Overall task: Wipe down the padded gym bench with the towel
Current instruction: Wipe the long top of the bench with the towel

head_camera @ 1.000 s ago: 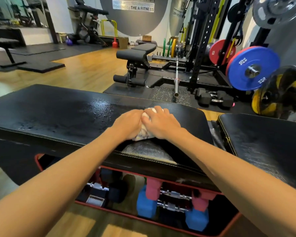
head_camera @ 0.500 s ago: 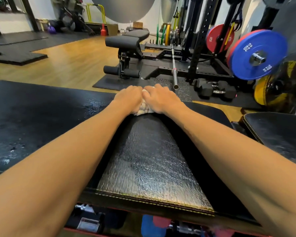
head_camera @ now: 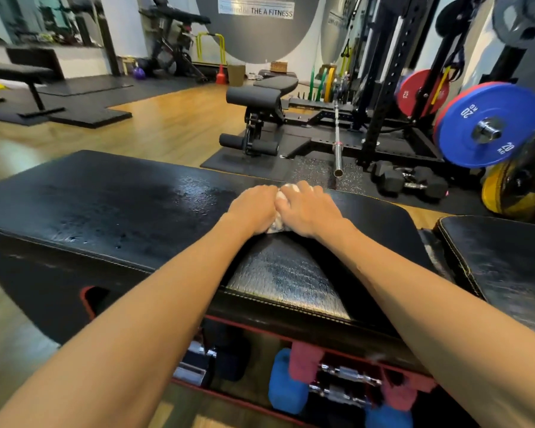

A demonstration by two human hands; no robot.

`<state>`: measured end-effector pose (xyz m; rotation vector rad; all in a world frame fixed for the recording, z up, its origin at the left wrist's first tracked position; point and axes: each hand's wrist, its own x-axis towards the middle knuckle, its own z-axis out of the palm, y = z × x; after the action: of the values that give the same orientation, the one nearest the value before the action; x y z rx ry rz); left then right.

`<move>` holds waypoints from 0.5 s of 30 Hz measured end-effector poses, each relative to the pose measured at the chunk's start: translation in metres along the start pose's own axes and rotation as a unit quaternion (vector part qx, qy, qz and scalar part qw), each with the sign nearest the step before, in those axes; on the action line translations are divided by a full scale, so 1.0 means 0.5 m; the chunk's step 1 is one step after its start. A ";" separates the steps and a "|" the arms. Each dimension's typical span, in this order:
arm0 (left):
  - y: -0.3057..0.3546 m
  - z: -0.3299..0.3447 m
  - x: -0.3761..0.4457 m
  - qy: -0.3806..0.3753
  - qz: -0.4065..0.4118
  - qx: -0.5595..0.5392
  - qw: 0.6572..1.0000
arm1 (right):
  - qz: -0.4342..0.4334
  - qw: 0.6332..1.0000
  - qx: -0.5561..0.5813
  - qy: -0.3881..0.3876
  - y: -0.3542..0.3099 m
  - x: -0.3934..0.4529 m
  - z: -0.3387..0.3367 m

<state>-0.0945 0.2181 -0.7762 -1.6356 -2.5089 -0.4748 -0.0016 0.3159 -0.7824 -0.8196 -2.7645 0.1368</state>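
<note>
Both hands sit side by side near the far edge of the black padded bench (head_camera: 121, 205). The left hand (head_camera: 254, 208) and right hand (head_camera: 306, 211) are curled over a bunched white towel (head_camera: 278, 225), pressing it onto the pad. Dumbbells (head_camera: 294, 381) lie underneath.

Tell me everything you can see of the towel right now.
The towel is a small, pale, whitish cloth, bunched into a wad. Only slivers show: a strip between the two hands and a bit past the fingers. The left hand and right hand press on it side by side, covering most of it. It lies on the black padded bench, near the far edge. Its weave and full size cannot be told.
</note>
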 end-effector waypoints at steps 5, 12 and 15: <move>0.018 -0.033 -0.136 0.022 -0.012 -0.006 1.000 | -0.038 0.999 0.015 -0.011 -0.058 -0.117 -0.024; -0.064 -0.093 -0.275 0.064 -0.056 -0.020 0.996 | -0.074 0.994 -0.021 -0.072 -0.083 -0.216 -0.080; -0.155 -0.122 -0.275 0.129 -0.184 -0.016 0.974 | -0.055 0.991 0.009 -0.121 -0.120 -0.206 -0.096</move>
<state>-0.1125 0.0499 -0.7695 -1.0298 -2.6102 -0.7142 0.0633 0.2101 -0.7487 -0.6834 -3.0218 0.2551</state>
